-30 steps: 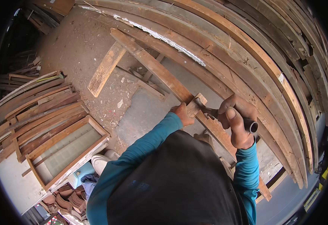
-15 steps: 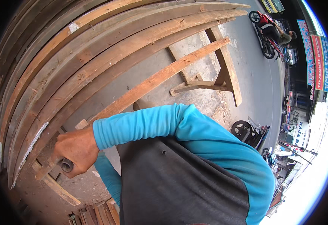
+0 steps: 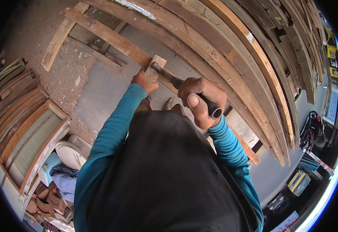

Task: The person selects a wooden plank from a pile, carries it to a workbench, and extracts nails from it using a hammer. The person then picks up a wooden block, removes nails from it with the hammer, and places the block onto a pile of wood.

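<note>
Wood fills the head view: a small wooden block (image 3: 154, 68) is pinned by the left hand (image 3: 143, 82) against a long plank (image 3: 111, 37) that runs slantwise over a trestle. The left grip is pressed onto the block's near end, with the fingers wrapped on it from below. A hammer (image 3: 184, 89) is clasped in the right hand (image 3: 200, 99), the fingers being closed tight round the dark handle just short of its butt, while the head is laid on the block directly ahead of the grip. Beyond both hands a stack of long curved boards (image 3: 231, 54) is seen, well apart from the block. To the left of the left grip, lower down, framed panels (image 3: 29, 135) are leaned together, and a white bucket lid (image 3: 70, 154) lies near them.

The block is judged light, stiff and rough-sawn, liable to shift or split under a blow, so it is best held at the end away from the strike. The hammer is judged top-heavy and rigid; a hold near the handle's end gives it swing, though less control.
</note>
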Motion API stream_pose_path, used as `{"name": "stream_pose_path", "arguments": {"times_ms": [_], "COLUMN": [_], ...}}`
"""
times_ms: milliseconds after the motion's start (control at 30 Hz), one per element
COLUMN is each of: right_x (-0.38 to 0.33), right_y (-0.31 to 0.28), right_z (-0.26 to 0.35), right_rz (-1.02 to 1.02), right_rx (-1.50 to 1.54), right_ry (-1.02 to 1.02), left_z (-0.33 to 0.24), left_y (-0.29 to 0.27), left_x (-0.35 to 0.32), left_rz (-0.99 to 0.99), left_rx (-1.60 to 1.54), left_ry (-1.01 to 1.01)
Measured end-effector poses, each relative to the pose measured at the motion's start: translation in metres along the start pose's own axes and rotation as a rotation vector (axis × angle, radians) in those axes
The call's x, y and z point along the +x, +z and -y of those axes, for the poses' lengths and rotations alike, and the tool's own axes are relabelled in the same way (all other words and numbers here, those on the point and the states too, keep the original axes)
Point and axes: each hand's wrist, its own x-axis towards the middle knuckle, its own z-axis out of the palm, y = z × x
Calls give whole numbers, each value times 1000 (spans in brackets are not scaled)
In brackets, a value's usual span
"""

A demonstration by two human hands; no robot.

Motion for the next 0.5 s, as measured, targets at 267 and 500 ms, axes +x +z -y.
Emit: {"name": "stream_pose_path", "arguments": {"times_ms": [267,500], "right_x": [13,50], "right_y": [39,65], "right_z": [15,25], "right_rz": [132,-7], "right_rx": [-38,-31], "right_ry": [150,272], "left_z": [29,25], "left_y": [-29,3], "left_x": [-6,-29], "left_rz": [115,132], "left_rx": [-44,8], "left_ry": [15,58]}}
